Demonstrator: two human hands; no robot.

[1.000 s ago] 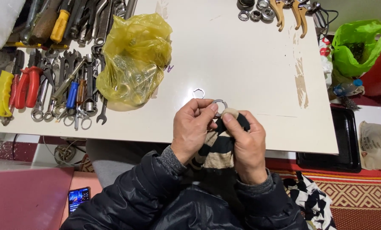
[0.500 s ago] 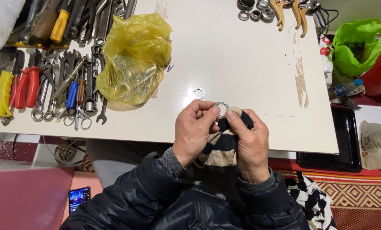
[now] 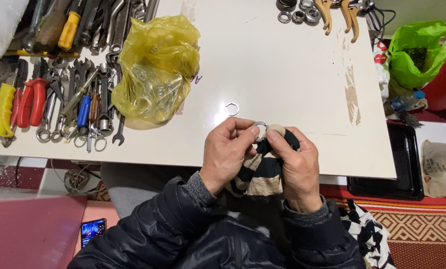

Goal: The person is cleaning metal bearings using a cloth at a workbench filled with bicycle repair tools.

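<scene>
At the near edge of the white tabletop [image 3: 282, 65], both hands work close together. The left hand [image 3: 228, 152] pinches a small silver metal ring [image 3: 259, 130] between thumb and fingertips, holding it just above the table edge. The right hand [image 3: 295, 167] grips a black-and-beige striped cloth [image 3: 260, 174], its thumb pressing the cloth against the ring. A second small metal ring [image 3: 232, 108] lies flat on the tabletop, just beyond the hands and apart from them. To the left, a crumpled yellow plastic bag [image 3: 158, 65] holds further metal parts. Left of it lies a row of spanners and red-handled pliers [image 3: 48, 104]. Several bearing rings [image 3: 297, 12] sit at the far edge. A green plastic bag [image 3: 420, 50] stands off the table to the right.
</scene>
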